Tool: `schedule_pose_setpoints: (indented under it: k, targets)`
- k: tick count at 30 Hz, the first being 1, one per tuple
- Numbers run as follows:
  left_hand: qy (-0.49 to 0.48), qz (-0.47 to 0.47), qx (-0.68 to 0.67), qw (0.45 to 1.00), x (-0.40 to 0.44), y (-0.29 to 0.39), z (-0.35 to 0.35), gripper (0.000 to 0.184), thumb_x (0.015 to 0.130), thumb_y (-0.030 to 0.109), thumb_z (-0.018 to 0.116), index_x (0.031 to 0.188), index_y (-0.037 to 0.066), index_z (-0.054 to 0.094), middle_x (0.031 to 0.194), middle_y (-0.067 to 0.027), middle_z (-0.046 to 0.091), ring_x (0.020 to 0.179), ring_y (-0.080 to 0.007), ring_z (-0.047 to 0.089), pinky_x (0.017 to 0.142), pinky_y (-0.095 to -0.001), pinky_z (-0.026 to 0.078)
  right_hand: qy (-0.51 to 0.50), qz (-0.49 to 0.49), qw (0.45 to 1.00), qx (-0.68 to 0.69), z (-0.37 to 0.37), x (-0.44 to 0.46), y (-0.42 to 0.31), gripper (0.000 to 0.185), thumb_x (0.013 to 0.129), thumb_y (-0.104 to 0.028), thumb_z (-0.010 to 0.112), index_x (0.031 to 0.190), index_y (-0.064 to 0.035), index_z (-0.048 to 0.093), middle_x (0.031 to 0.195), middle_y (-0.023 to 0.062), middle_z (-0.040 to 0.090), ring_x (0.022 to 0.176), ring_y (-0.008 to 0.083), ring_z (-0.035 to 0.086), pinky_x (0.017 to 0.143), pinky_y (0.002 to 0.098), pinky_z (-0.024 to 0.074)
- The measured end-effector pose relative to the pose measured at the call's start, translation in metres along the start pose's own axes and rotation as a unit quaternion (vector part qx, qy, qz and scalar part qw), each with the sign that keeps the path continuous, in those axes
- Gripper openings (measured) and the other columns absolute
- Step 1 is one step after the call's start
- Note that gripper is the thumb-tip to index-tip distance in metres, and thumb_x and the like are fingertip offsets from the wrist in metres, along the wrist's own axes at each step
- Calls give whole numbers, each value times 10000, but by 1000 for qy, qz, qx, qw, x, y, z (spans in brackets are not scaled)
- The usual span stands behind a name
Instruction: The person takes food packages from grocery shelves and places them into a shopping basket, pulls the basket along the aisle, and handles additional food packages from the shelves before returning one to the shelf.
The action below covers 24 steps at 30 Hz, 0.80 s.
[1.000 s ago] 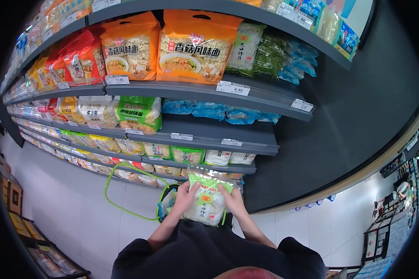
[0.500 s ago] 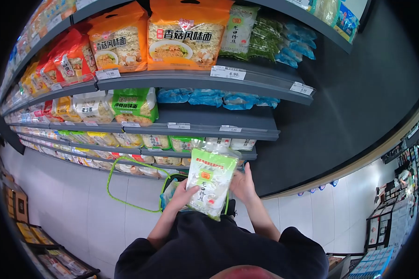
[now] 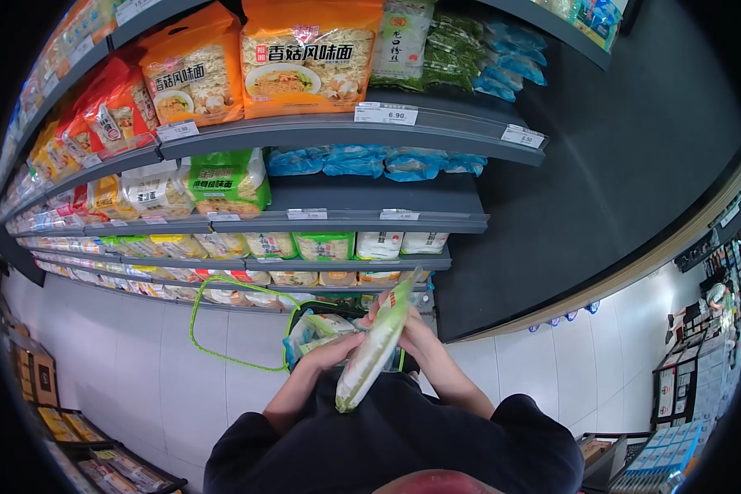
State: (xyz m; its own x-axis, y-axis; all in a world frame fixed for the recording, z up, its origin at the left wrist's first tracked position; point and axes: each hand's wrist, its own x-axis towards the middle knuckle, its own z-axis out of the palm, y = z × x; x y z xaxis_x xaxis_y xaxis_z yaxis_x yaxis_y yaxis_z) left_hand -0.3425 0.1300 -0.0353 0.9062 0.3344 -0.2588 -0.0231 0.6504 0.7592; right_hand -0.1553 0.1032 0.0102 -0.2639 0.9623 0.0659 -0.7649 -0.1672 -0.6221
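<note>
A green-and-white plastic bag of vermicelli [image 3: 376,347] is held in front of my body, turned nearly edge-on and slanting up to the right. My left hand [image 3: 336,352] is closed at the bag's left side, low down. On the far side, my right hand [image 3: 415,331] grips its upper part, with some fingers hidden behind the bag. Below and behind the hands stands a dark shopping basket with a green rim [image 3: 287,352]. Several plastic-wrapped packages [image 3: 311,331] lie in it, partly covered by my hands and the bag.
The basket's green handle [image 3: 193,323] sticks out to the left. Ahead, shelves [image 3: 329,222] carry noodle packs [image 3: 311,62], vermicelli bags [image 3: 402,41] and blue packages [image 3: 354,160]. A dark panel [image 3: 568,214] rises on the right. Another person [image 3: 700,306] is at the far right.
The vermicelli bag has turned from showing its printed front to nearly edge-on. My right hand has moved left and in behind it, from open beside it to gripping it. The view has shifted slightly.
</note>
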Motion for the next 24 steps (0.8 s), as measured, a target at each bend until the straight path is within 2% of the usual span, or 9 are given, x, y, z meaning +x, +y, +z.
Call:
schedule_pose_setpoints:
  k: [1,2,3,5,7,9,13,14,24]
  targets:
    - [-76,-16,31,996,1,10,9,477,919,418,369,1159,23,489,1058,-74,580,905,-156,579,777,-272,467,0,0,1000,0,3,-1,-6,407,810,-247,617,1106,-3,479,1019,127,575,899,245,581,817,379,467]
    - [46,-6,117,992,-10,26,32,522,940,424,281,1219,12,439,1155,-105,528,1018,-166,529,862,-283,425,84,3,996,-42,4,-2,-11,351,822,-217,604,1082,-5,501,1000,113,589,876,214,592,784,348,480]
    - [46,-6,117,992,-6,17,24,522,940,424,281,1219,12,439,1155,-105,528,1018,-166,529,862,-283,425,168,6,982,-83,4,-2,-14,297,834,-188,591,1058,-6,523,981,98,603,854,183,603,752,317,492]
    - [158,58,179,969,4,-6,1,572,941,448,240,1292,11,356,1269,-116,436,1152,-171,428,957,-296,341,199,-9,975,-99,-3,1,-19,247,854,-157,565,1047,-7,536,971,86,616,834,142,613,706,273,499]
    - [145,30,22,989,-3,22,19,587,945,446,216,1334,12,283,1344,-99,349,1237,-162,320,1017,-305,255,271,-7,959,-81,-12,-1,-25,273,833,-153,603,1050,-1,538,947,77,619,802,130,609,684,253,488]
    - [109,117,-20,987,-4,25,8,589,945,449,187,1323,12,305,1310,-75,399,1181,-154,387,998,-319,289,281,-12,955,-88,-21,-6,-30,288,866,-201,555,1073,-3,532,975,84,614,840,144,607,713,258,481]
    - [211,136,180,951,3,43,19,482,899,263,497,1272,-9,362,1160,-92,519,1021,-131,501,855,-277,415,244,15,970,-2,-21,-12,-30,400,912,-305,438,1181,-9,447,1154,103,536,1044,185,527,871,311,405]
    - [251,143,125,949,6,45,24,492,829,173,611,1228,-25,402,1098,-105,548,981,-128,520,805,-251,435,228,19,973,25,-20,-11,-28,441,921,-334,399,1226,-15,404,1220,97,498,1115,199,486,924,331,368]
    - [406,167,230,869,37,28,18,350,845,268,583,996,-46,548,849,-92,618,761,-110,559,678,-250,448,201,10,976,-79,-29,-10,-46,473,921,-340,392,1238,11,381,1244,116,466,1146,210,449,945,342,347]
